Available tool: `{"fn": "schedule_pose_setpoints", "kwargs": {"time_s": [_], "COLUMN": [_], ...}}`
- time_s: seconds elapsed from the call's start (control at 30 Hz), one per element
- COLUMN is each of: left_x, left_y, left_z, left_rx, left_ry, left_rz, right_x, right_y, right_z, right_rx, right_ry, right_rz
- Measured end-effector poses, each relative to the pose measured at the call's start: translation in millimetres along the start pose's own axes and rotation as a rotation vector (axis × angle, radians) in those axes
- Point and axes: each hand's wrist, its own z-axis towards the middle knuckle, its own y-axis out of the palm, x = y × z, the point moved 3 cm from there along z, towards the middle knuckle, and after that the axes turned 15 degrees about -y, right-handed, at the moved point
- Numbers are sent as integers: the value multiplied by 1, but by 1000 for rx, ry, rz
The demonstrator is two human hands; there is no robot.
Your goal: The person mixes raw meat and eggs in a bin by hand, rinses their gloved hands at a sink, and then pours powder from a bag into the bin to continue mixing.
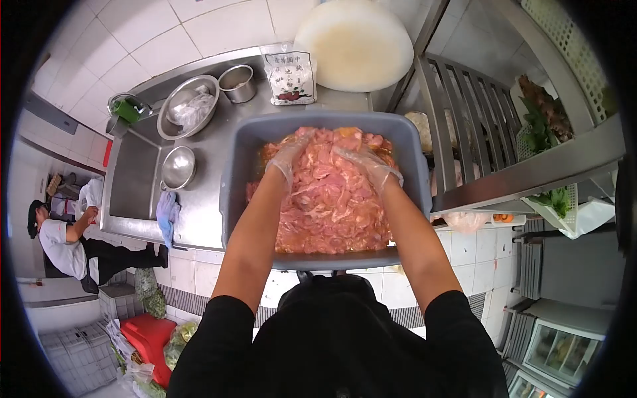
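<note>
A big grey plastic tub (237, 192) on the steel counter holds a heap of raw sliced meat (325, 205), pink and wet, with some liquid at the edges. My left hand (290, 154), in a clear plastic glove, reaches into the far left of the heap. Over on the far right side, my right hand (368, 164) wears a similar glove and angles inward. Both hands are closed around meat, with their fingertips partly buried in it.
Behind the tub stand a printed plastic bag (290, 76), a steel pot (237, 84) and a round cutting board (353, 45). Steel bowls (178, 168) and a blue cloth (167, 215) lie left, beside the sink (133, 176). A slatted rack (464, 113) rises right. Another person (63, 245) stands far left.
</note>
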Motion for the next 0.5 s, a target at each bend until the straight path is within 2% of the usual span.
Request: {"fn": "schedule_pose_setpoints", "kwargs": {"time_s": [0.07,0.13,0.2,0.33,0.4,0.5], "left_x": [5,7,2,-6,-17,-33], "left_y": [22,35,36,31,20,5], "left_z": [-4,-9,-13,-24,-38,-61], "left_rx": [-72,-154,-162,-213,-229,-248], "left_ry": [-44,85,94,153,194,254], "left_rz": [5,-111,-79,64,132,232], "right_x": [-38,-86,-142,-168,-182,-179], "right_y": [45,99,143,155,163,166], "right_z": [13,31,41,37,32,19], "right_rx": [-7,-22,-37,-175,-77,-69], "right_ry": [215,426,642,654,377,337], "right_rz": [-105,-208,-308,-387,-119,-67]}}
